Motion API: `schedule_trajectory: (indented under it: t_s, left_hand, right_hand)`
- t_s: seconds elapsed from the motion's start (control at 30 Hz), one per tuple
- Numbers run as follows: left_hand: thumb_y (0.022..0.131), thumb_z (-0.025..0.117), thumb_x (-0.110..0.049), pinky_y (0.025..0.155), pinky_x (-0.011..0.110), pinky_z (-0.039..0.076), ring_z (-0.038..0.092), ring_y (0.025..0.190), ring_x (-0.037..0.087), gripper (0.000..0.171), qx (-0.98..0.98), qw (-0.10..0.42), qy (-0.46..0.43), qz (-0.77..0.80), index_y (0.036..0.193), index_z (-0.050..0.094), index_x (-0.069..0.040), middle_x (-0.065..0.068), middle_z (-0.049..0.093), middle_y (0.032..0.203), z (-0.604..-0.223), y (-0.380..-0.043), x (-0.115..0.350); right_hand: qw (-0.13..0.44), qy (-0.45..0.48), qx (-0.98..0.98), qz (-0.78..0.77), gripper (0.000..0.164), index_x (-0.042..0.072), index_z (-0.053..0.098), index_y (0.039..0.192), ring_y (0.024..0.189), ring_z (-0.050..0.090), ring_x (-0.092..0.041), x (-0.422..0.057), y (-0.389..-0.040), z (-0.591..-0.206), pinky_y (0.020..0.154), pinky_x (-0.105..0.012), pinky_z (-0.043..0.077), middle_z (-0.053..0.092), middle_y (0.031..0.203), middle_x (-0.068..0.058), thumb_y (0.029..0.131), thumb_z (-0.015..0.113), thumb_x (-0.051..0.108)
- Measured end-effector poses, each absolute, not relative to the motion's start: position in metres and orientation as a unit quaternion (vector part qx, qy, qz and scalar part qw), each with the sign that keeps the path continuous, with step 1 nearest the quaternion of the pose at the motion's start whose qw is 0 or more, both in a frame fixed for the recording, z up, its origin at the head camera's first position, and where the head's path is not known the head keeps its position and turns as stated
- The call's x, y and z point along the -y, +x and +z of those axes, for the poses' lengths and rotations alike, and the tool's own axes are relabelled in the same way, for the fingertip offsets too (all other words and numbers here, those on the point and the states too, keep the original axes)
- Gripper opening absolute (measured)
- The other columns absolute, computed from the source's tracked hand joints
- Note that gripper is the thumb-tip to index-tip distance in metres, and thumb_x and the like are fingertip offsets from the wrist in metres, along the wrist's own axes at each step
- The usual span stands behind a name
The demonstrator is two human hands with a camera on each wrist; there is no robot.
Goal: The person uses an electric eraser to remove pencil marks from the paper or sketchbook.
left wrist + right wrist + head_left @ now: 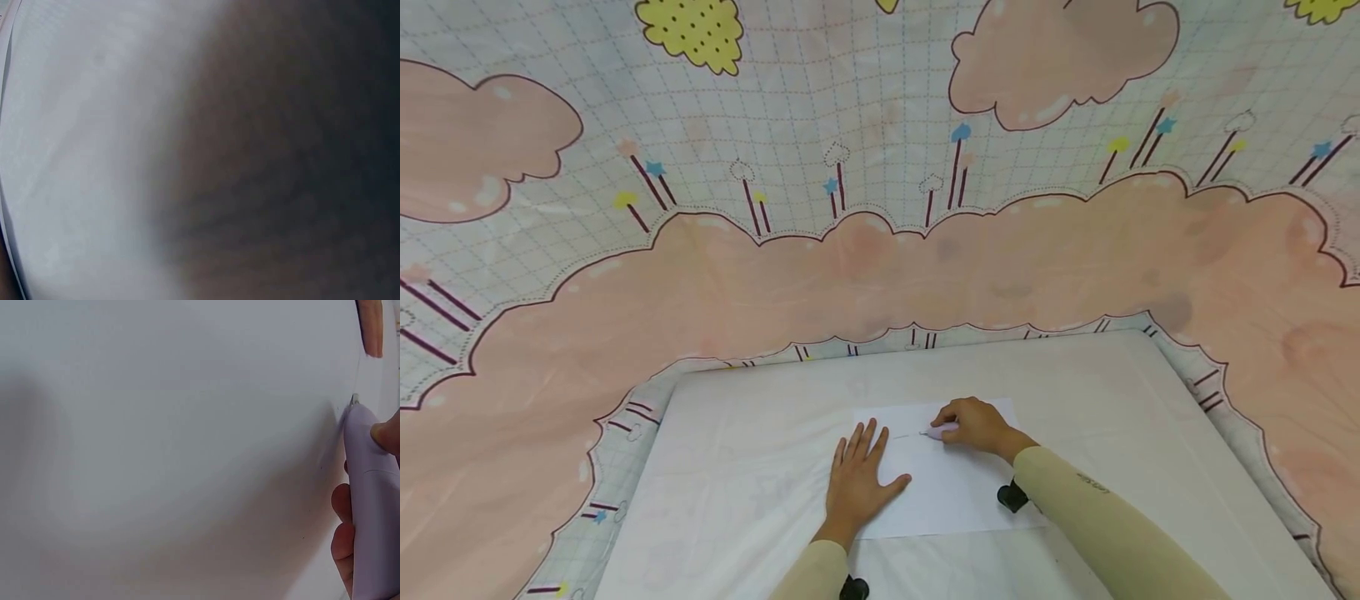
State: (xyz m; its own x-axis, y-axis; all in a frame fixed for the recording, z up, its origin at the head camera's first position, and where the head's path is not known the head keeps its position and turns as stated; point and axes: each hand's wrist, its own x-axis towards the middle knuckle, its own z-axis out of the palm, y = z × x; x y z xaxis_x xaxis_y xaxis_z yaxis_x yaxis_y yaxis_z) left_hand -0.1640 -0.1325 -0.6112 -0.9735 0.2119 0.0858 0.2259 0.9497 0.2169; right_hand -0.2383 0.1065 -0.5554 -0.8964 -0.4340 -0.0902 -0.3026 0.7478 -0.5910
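Observation:
A white sheet of paper (955, 492) lies on the white-covered table. My left hand (859, 479) rests on its left part with fingers spread and thumb out to the right. My right hand (977, 425) grips a chunky lavender handheld tool (372, 506) with a small metal tip; its exact kind cannot be told. The tip meets the paper's upper part, at the right end of a thin faint line (904, 436) that runs toward the left hand. In the right wrist view, thumb and fingers hold the tool's sides. The left wrist view is mostly blurred and dark.
The white table cover (737, 467) spreads around the sheet. Behind and beside the table hangs a printed cloth (850, 275) with peach clouds and a grid. Black wrist devices (1012, 497) sit at both sleeves.

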Motion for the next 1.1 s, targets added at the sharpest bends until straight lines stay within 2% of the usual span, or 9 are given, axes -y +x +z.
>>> schedule_trajectory:
  t_s: [0.33, 0.63, 1.1]
  left_hand:
    - [0.083, 0.051, -0.075, 0.122, 0.049, 0.016, 0.019, 0.151, 0.024, 0.089, 0.986, 0.041, -0.112, -0.116, 0.153, 0.039, -0.021, 0.001, 0.027, 0.163, -0.613, -0.164, 0.132]
    - [0.084, 0.049, -0.077, 0.123, 0.047, 0.014, 0.016, 0.152, 0.021, 0.089, 0.987, 0.034, -0.108, -0.111, 0.154, 0.036, -0.023, -0.001, 0.024, 0.163, -0.616, -0.164, 0.133]
    - [0.083, 0.048, -0.077, 0.123, 0.048, 0.015, 0.017, 0.152, 0.021, 0.089, 0.987, 0.038, -0.114, -0.106, 0.153, 0.037, -0.023, -0.001, 0.025, 0.163, -0.618, -0.166, 0.135]
  right_hand:
    - [0.115, -0.206, -0.925, -0.299, 0.018, 0.017, 0.078, 0.102, 0.103, 0.065, -0.018, -0.101, -0.240, -0.557, 0.094, -0.042, 0.053, 0.074, 0.102, 0.006, 0.084, 0.076, 0.014]
    - [0.112, -0.223, -0.917, -0.313, 0.018, 0.015, 0.078, 0.101, 0.101, 0.066, -0.019, -0.092, -0.239, -0.557, 0.091, -0.043, 0.054, 0.074, 0.102, 0.003, 0.083, 0.076, 0.013]
    - [0.111, -0.212, -0.926, -0.291, 0.018, 0.019, 0.078, 0.100, 0.100, 0.065, -0.017, -0.090, -0.238, -0.556, 0.090, -0.041, 0.053, 0.073, 0.102, 0.006, 0.082, 0.077, 0.016]
